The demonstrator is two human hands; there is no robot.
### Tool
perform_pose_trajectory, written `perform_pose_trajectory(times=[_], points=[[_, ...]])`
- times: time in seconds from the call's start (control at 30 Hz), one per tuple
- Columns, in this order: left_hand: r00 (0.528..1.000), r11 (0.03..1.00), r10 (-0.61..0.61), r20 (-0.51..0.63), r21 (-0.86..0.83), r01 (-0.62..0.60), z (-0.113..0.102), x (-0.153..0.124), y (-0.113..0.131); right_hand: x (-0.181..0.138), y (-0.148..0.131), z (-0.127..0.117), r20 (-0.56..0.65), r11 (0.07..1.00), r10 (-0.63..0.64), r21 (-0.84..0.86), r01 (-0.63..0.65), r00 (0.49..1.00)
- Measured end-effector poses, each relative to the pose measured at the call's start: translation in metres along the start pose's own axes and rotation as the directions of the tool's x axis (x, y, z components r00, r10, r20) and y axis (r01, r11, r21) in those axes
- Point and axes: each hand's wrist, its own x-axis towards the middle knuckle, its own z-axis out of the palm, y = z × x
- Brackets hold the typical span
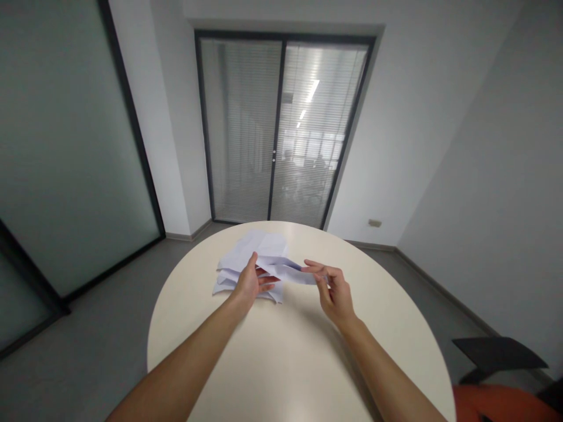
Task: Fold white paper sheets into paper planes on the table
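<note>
A folded white sheet of paper [285, 269] is held a little above the round cream table [264, 363], stretched between my two hands. My left hand [250, 282] grips its left end with thumb on top and fingers curled under. My right hand [335, 290] pinches its right end between thumb and fingertips. Beneath and behind the held sheet lies a loose pile of white papers [255, 249] on the table's far side.
A black and orange chair [501, 375] stands at the lower right beside the table. Glass doors with blinds [281, 129] face me across the grey floor. A frosted glass wall [65, 146] runs along the left.
</note>
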Motion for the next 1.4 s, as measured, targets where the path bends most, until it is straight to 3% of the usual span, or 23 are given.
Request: perform_pose_trajectory(times=[0.17, 0.33, 0.43, 0.53, 0.63, 0.73, 0.83, 1.03, 1.23, 1.4], points=[[0.991, 0.987, 0.132, 0.006, -0.095, -0.131, -0.003, 0.006, -0.004, 0.003, -0.001, 0.004, -0.024, 0.997, 0.016, 0.076, -0.014, 1.000], [0.911, 0.916, 0.389, 0.140, 0.044, -0.398, -0.008, 0.008, -0.010, 0.005, -0.001, 0.004, -0.116, 0.985, 0.143, 0.115, -0.130, 0.983], [0.889, 0.882, 0.445, 0.107, 0.116, -0.456, -0.007, 0.004, -0.011, 0.007, 0.000, -0.001, -0.032, 0.983, 0.150, -0.099, -0.152, 0.988], [0.873, 0.855, 0.482, 0.077, 0.174, -0.488, -0.004, 0.001, -0.014, 0.008, 0.001, -0.005, 0.162, 0.924, 0.050, -0.382, 0.016, 0.986], [0.878, 0.856, 0.472, 0.080, 0.198, -0.478, -0.002, 0.001, -0.019, 0.009, 0.002, -0.003, 0.263, 0.822, 0.002, -0.550, 0.148, 0.965], [0.882, 0.859, 0.462, 0.091, 0.202, -0.470, 0.000, 0.001, -0.022, 0.008, 0.002, 0.001, 0.269, 0.710, 0.024, -0.683, 0.173, 0.963], [0.892, 0.875, 0.445, 0.076, 0.177, -0.451, 0.000, 0.002, -0.020, 0.008, 0.001, 0.004, 0.302, 0.660, 0.010, -0.718, 0.220, 0.953], [0.922, 0.922, 0.381, 0.069, 0.041, -0.384, -0.003, 0.004, -0.012, 0.009, 0.002, 0.004, 0.376, 0.659, -0.069, -0.678, 0.326, 0.924], [0.923, 0.932, 0.362, 0.133, -0.030, -0.361, -0.003, 0.002, -0.010, 0.010, 0.000, 0.000, 0.344, 0.727, -0.124, -0.607, 0.321, 0.931], [0.952, 0.958, 0.257, 0.165, -0.177, -0.228, -0.002, 0.000, -0.007, 0.011, -0.004, -0.001, 0.399, 0.779, -0.104, -0.537, 0.324, 0.911]])
